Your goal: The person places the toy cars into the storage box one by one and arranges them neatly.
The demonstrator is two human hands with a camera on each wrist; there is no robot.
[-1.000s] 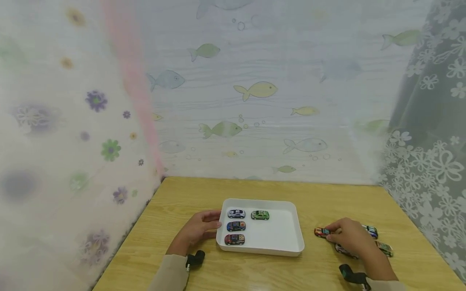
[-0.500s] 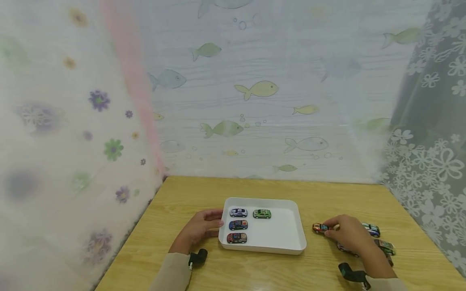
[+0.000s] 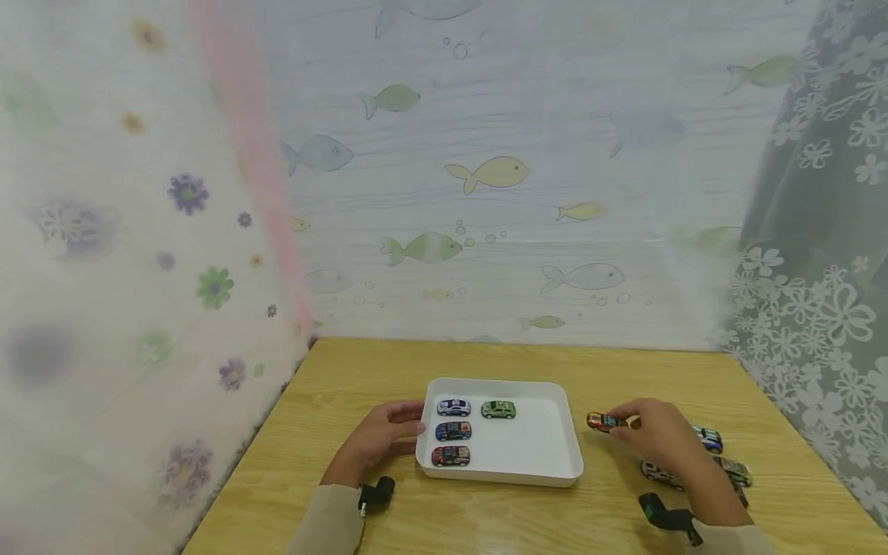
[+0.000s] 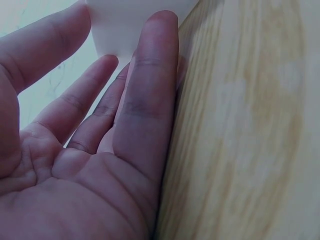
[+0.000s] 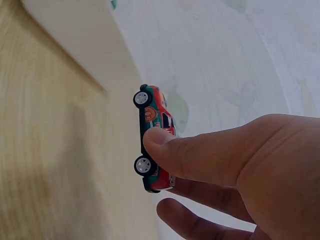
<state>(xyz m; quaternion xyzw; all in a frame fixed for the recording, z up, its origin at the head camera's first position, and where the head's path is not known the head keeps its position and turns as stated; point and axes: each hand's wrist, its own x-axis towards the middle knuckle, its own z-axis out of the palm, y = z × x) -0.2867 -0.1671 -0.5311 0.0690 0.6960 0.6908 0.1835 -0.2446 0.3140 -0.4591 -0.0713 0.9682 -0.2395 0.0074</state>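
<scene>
My right hand (image 3: 648,435) pinches a small red-orange toy car (image 3: 602,422) just above the table, right of the white tray (image 3: 548,470). In the right wrist view the thumb (image 5: 200,155) presses on the side of the red car (image 5: 152,137), which is lifted off the wood. My left hand (image 3: 381,435) rests with straight fingers (image 4: 145,100) against the tray's left wall (image 4: 125,25). Inside the tray sit a white-blue car (image 3: 454,407), a green car (image 3: 498,409), a dark blue car (image 3: 453,431) and a red-black car (image 3: 451,456).
More toy cars lie on the wooden table (image 3: 486,516) behind and right of my right hand: a blue-white one (image 3: 709,439), a pale one (image 3: 659,472) and a green-orange one (image 3: 734,470). Patterned curtains close off the back, left and right sides.
My right hand has lifted the red-orange car off the table and carried it a little up and left toward the tray. The left hand stays on the tray.
</scene>
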